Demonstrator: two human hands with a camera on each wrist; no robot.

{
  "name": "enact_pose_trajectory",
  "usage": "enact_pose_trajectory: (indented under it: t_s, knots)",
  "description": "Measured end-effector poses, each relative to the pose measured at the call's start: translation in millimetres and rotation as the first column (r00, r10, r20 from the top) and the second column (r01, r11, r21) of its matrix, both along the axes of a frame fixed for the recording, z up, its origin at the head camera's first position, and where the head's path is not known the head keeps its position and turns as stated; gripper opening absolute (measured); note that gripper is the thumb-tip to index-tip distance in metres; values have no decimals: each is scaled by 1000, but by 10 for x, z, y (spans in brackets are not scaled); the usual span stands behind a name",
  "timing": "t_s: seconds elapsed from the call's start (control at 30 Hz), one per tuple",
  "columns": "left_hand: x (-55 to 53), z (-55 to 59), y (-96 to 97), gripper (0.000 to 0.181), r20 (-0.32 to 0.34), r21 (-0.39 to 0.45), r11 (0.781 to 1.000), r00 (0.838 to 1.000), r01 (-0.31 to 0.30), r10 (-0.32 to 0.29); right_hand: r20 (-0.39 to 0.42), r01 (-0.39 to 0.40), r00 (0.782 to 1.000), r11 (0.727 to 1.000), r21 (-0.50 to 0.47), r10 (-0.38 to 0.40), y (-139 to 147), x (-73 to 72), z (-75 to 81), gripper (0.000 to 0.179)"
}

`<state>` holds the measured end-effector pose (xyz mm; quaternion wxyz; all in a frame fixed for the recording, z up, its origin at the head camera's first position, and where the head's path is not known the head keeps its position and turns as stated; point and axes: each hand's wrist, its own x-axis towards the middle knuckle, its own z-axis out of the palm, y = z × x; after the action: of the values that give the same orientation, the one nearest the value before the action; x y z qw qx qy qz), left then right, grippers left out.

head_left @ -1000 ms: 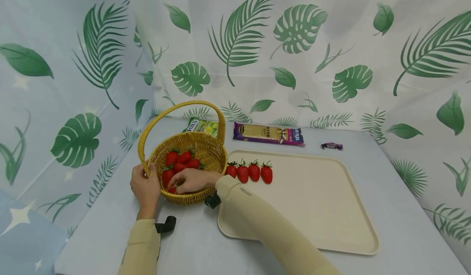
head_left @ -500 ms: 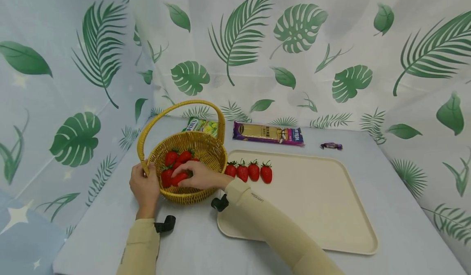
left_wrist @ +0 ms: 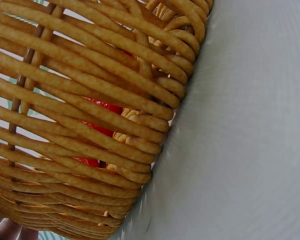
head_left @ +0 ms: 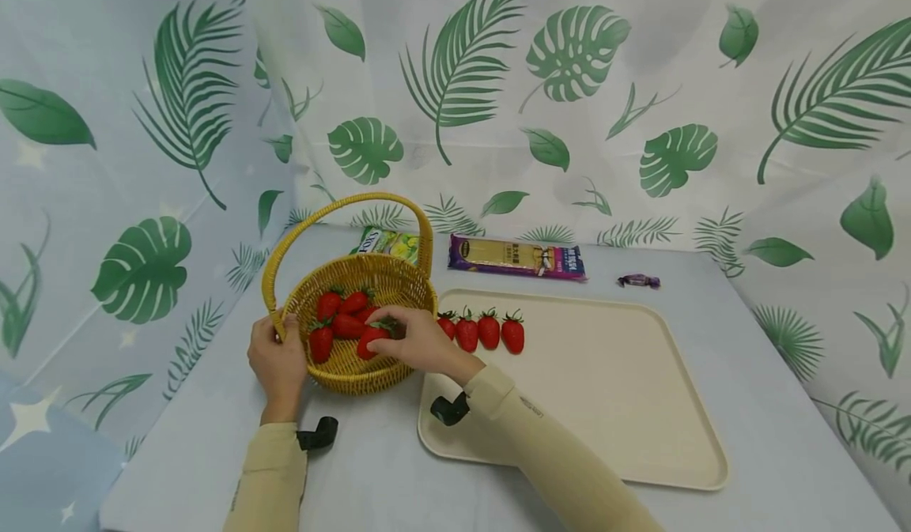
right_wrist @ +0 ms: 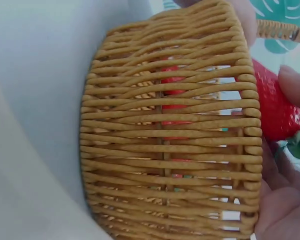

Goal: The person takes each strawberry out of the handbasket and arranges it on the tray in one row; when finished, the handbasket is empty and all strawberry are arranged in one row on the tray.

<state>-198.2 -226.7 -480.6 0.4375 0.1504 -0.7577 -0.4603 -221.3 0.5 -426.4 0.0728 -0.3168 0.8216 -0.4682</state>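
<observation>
My left hand [head_left: 277, 362] grips the left rim of a yellow wicker basket [head_left: 370, 383], at the foot of its tall handle. Inside the basket's right part, my right hand [head_left: 420, 342] pinches a red strawberry [head_left: 368, 344] between thumb and fingers. In the right wrist view this strawberry [right_wrist: 275, 102] shows beyond the woven rim, its green leaves toward the palm. Several more strawberries [head_left: 349, 325] lie in the basket's left and middle. A row of strawberries [head_left: 489, 331] lies along the upper left of a beige tray [head_left: 598, 405], the leftmost partly hidden by the basket and right hand.
The tray stands right of the basket, with the right forearm reaching across its left part. Behind are a green-yellow packet [head_left: 387, 243], partly hidden by the basket, a long purple package [head_left: 515, 258] and a small purple wrapped candy [head_left: 639, 281]. A leaf-patterned curtain [head_left: 484, 152] encloses the table.
My right hand has moved right and slightly up from the basket's front left, bringing a strawberry with it toward the right rim. The left hand stays on the basket.
</observation>
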Motion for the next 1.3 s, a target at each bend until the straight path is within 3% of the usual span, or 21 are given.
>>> enact_pose_trajectory:
  t_s: [0.23, 0.43, 0.53, 0.77, 1.07, 1.3]
  knots:
    - [7, -7, 11, 22, 5, 13, 1000, 1000, 9, -9, 28, 71, 997, 986, -148, -68, 177, 74, -30, 29]
    - [2, -1, 13, 23, 15, 23, 1000, 1000, 16, -17, 79, 80, 995, 961, -266, -61, 348, 102, -21, 31]
    - [2, 1, 17, 22, 13, 16, 1000, 1000, 10, -10, 81, 99, 994, 955, -281, -79, 438, 123, -14, 29]
    - [13, -8, 15, 22, 15, 27, 1000, 1000, 9, -9, 53, 160, 987, 945, -286, -151, 651, 294, 173, 25]
    - [19, -7, 15, 23, 10, 26, 1000, 1000, 3, -3, 125, 264, 964, 897, -356, -234, 914, 259, 6, 27]
    - [11, -5, 10, 25, 9, 21, 1000, 1000, 6, -6, 130, 308, 951, 883, -355, -280, 1117, 245, -106, 30]
